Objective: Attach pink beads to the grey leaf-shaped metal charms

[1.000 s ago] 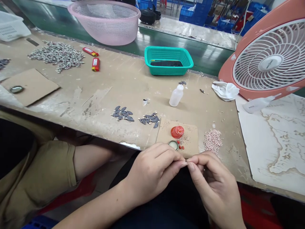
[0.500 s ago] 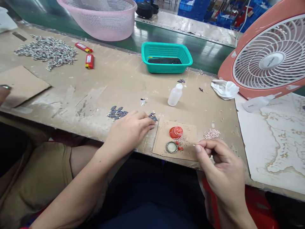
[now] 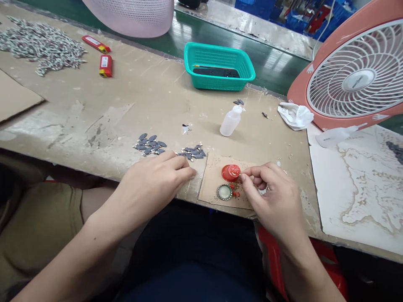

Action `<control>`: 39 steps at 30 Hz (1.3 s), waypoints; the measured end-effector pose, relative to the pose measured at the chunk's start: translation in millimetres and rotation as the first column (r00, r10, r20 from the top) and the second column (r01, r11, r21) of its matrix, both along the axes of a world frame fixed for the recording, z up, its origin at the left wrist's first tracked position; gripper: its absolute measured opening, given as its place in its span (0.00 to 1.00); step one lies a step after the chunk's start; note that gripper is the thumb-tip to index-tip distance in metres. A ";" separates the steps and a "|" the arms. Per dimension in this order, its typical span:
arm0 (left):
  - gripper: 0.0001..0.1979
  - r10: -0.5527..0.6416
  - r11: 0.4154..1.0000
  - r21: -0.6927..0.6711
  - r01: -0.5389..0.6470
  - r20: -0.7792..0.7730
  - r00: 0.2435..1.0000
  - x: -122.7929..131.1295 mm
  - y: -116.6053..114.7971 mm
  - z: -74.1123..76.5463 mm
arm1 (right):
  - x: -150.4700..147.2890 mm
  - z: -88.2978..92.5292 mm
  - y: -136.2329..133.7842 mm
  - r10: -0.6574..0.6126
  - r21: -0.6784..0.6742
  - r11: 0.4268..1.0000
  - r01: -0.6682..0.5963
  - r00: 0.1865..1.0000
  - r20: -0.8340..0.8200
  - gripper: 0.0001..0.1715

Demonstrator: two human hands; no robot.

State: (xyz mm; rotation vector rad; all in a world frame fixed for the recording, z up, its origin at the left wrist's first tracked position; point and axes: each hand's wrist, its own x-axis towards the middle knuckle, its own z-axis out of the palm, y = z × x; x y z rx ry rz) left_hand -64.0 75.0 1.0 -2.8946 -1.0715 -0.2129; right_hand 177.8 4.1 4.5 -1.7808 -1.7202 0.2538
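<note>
My right hand (image 3: 273, 195) pinches a tiny pale bead (image 3: 241, 175) between thumb and forefinger, at the right side of a small red cup-like piece (image 3: 231, 172) with a wet, shiny look. That piece stands on a cardboard square (image 3: 209, 184), with a bottle cap (image 3: 224, 192) and small red bits (image 3: 234, 193) in front of it. My left hand (image 3: 160, 178) rests near the table edge, thumb and fingers drawn together; whatever they hold is hidden. Just beyond it lie dark leaf-shaped pieces (image 3: 194, 152) with tiny pale ends, and a second group of dark leaf pieces (image 3: 147, 144).
A white squeeze bottle (image 3: 231, 121) stands behind the cardboard. Farther back is a green basket (image 3: 218, 83) holding a dark object. An orange fan (image 3: 355, 79), crumpled tissue (image 3: 295, 116) and stained paper (image 3: 362, 188) are at right. Red-yellow boxes (image 3: 105, 66) and a bead-like heap (image 3: 40, 44) lie left.
My right hand has moved left from the bead pile to the red cup-like piece. My left hand has drawn back slightly from the leaf pieces. The camera view has shifted a little.
</note>
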 end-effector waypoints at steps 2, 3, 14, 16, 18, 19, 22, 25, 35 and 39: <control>0.13 -0.014 1.000 -0.012 0.014 0.014 1.000 -2.8 0.5 -0.2 | -0.2 0.5 0.3 0.001 0.002 1.000 -0.001 1.000 0.019 0.07; 0.13 -0.018 1.000 -0.011 0.018 0.023 1.000 -3.8 0.5 -0.6 | -0.3 0.6 0.4 0.002 0.005 1.000 -0.002 1.000 0.029 0.07; 0.12 0.047 0.997 -0.062 -0.040 0.133 0.990 -9.3 0.1 -10.1 | -3.3 5.4 2.6 0.031 0.029 0.999 -0.037 0.986 0.164 0.06; 0.12 0.078 0.985 -0.170 -0.037 0.243 0.967 -10.1 0.8 -12.0 | -3.5 6.2 2.7 0.032 0.029 0.999 -0.038 0.984 0.174 0.06; 0.14 0.100 0.956 -0.294 0.015 0.374 0.922 -10.5 0.0 -13.3 | -3.5 6.5 2.8 0.032 0.031 0.999 -0.038 0.983 0.183 0.06; 0.16 0.107 0.937 -0.346 0.054 0.430 0.896 -10.6 -1.1 -13.7 | -3.4 6.5 2.9 0.034 0.030 0.999 -0.040 0.982 0.187 0.06; 0.18 0.141 0.887 -0.442 0.133 0.533 0.835 -10.3 -5.9 -14.1 | -3.2 6.1 3.4 0.038 0.024 0.999 -0.044 0.980 0.193 0.06; 0.13 0.203 0.868 -0.475 0.145 0.607 0.768 -8.5 -11.7 -13.8 | -3.0 6.2 3.6 0.037 0.014 0.999 -0.040 0.981 0.190 0.06; 0.08 0.678 0.534 -0.665 0.522 0.706 0.206 11.2 -37.2 -17.3 | 0.4 7.0 -8.2 -0.064 -0.138 0.990 0.005 0.902 -0.427 0.06; 0.08 0.719 0.494 -0.644 0.585 0.680 0.142 25.7 -44.1 -17.8 | -1.9 3.3 -16.9 -0.101 -0.178 0.983 -0.034 0.714 -0.693 0.08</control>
